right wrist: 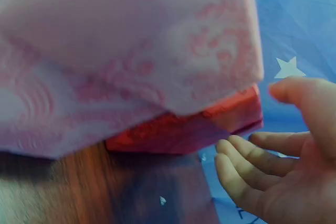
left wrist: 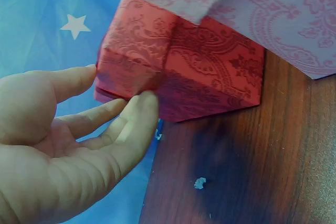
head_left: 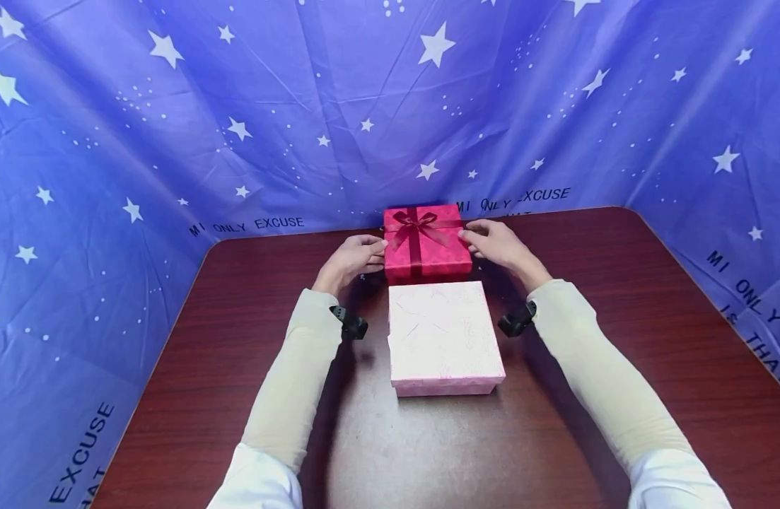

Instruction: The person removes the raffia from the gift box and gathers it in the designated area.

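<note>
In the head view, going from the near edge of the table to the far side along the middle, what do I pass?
Bare table top → pale pink box → red box with a ribbon bow, a hand at each side → blue star-printed cloth.

I count two gift boxes: one red box with ribbon bow (head_left: 427, 242), one pale pink box (head_left: 443, 337). One bench (head_left: 619, 339). Two hands: left hand (head_left: 351, 259), right hand (head_left: 499, 244). One starred blue backdrop (head_left: 173, 127).
</note>
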Available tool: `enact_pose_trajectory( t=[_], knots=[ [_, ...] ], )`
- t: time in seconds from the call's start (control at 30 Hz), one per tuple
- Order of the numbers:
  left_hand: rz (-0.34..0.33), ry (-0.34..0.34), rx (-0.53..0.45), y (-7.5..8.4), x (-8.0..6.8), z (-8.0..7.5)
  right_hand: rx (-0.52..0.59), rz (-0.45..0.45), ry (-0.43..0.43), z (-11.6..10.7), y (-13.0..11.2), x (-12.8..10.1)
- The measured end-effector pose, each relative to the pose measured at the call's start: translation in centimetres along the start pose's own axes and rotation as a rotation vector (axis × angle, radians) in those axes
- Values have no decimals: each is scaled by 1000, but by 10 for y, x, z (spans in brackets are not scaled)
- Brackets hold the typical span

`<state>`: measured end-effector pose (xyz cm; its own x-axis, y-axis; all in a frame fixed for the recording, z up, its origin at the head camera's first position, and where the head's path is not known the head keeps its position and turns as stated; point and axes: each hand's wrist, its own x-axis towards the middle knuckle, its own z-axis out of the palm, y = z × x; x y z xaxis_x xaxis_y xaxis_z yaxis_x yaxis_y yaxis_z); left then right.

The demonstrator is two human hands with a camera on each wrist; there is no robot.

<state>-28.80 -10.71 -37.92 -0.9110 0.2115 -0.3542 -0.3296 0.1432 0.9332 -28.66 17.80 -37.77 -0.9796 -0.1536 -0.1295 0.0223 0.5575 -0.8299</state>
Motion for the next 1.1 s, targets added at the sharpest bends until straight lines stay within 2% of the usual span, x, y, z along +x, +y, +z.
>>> enact_pose_trajectory(
  t=[0.13, 0.33, 1.1],
  knots=[
    [-17, -19, -4, -1, 2, 0, 197, 75, -88, 5, 1, 1],
    [-38, -41, -2, -2, 3, -1, 354, 117, -149, 3, 2, 1],
    [-20, -29, -19, 2, 1, -3, 363, 76, -125, 0, -4, -2]
  ],
)
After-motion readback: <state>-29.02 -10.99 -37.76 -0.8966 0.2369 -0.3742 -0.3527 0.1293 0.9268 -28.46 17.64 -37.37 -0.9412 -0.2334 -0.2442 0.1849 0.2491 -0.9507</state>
